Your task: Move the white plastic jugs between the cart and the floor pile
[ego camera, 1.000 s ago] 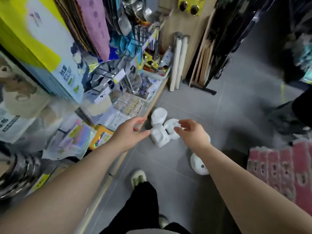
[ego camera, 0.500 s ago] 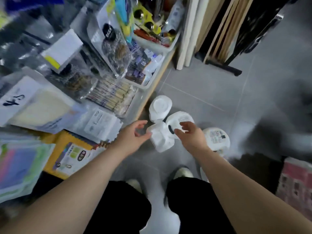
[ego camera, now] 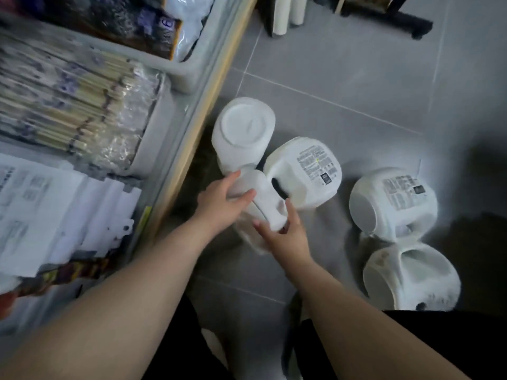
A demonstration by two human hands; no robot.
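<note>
The white jug [ego camera: 263,198] is lying on the grey floor [ego camera: 356,78] at the shelf's [ego camera: 192,127] five o'clock, long axis running eleven to five. The left hand [ego camera: 219,207] is gripping its upper end; the right hand [ego camera: 285,234] is curling round its lower end.
</note>
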